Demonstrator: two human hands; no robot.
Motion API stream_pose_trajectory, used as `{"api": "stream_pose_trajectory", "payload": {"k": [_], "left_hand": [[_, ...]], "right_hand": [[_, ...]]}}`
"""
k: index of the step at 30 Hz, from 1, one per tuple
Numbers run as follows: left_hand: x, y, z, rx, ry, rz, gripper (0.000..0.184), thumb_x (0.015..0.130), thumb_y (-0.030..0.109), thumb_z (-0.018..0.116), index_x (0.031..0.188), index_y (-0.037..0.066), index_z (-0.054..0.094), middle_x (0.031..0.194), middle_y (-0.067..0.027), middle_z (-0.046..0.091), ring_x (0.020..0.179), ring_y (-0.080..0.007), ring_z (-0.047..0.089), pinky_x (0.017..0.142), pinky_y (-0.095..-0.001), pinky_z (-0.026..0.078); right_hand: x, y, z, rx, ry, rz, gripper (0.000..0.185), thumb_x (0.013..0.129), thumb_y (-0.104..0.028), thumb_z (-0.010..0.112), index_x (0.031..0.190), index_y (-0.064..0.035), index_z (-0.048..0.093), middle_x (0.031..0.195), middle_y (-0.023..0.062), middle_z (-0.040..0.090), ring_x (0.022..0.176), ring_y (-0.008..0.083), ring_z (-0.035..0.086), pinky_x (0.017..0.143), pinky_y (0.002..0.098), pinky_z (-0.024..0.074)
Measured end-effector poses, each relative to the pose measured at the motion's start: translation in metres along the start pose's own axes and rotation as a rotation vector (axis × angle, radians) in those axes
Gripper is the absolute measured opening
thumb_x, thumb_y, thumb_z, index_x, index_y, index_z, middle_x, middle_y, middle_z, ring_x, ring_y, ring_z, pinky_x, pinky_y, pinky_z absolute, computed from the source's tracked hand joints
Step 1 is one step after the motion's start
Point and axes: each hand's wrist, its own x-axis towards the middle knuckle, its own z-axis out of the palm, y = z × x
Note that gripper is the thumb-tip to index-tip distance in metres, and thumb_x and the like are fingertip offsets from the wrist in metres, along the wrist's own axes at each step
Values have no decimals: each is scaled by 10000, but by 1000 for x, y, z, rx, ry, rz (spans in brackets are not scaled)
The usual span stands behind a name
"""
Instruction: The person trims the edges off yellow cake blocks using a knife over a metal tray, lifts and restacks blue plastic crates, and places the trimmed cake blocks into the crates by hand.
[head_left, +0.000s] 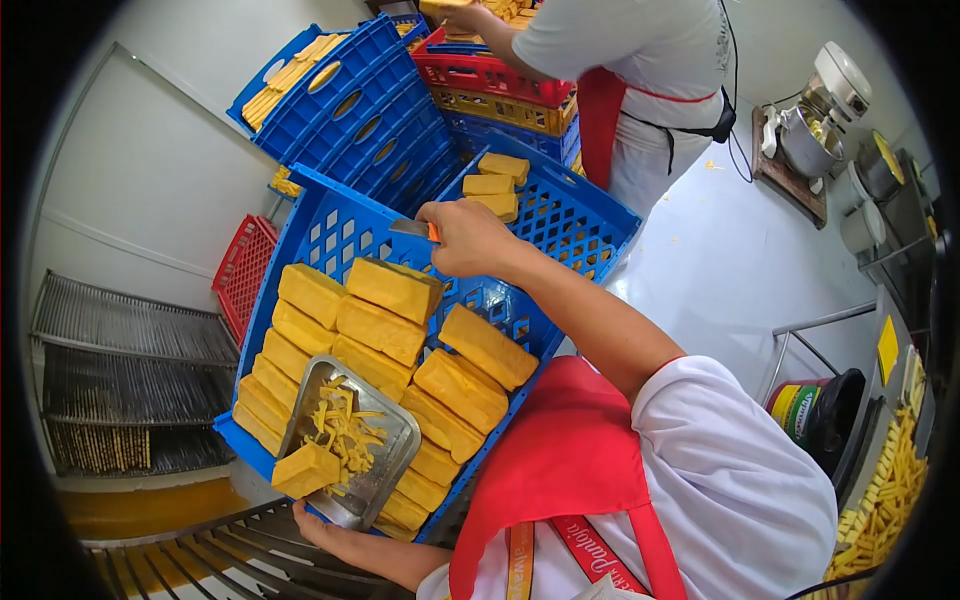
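My right hand [470,238] is closed around the orange handle of a knife [410,228], its short blade pointing left over the blue crate [340,225]. Rows of yellow loaf-like blocks [380,325] fill the near part of this crate. On top of them rests a shallow metal tray [400,445] holding thin yellow strips [345,435]. One yellow block [306,470] lies tilted across the tray's left corner. My left hand [325,532] grips the tray's lower edge beside that block; most of its fingers are hidden underneath.
A co-worker [640,100] in a red apron stands beyond the crate, near stacked blue crates [350,110] and a red crate [490,75]. Wire racks [130,370] stand at left. A mixer [815,130] and a counter with yellow sticks [890,500] are at right.
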Motion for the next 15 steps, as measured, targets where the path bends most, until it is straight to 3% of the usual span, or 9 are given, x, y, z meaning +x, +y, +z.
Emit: {"api": "stream_pose_trajectory", "payload": {"k": [15], "left_hand": [[3,8,3,-7,-22,6,391,901,270,568,1092,-65,627,1067,-118,646,950,-257,632,828,-402,489]], "right_hand": [[-7,-3,-3,-8,19,21,416,671,-70,602,1073,2,679,916,237,689,911,407,655,788,464,508]]}}
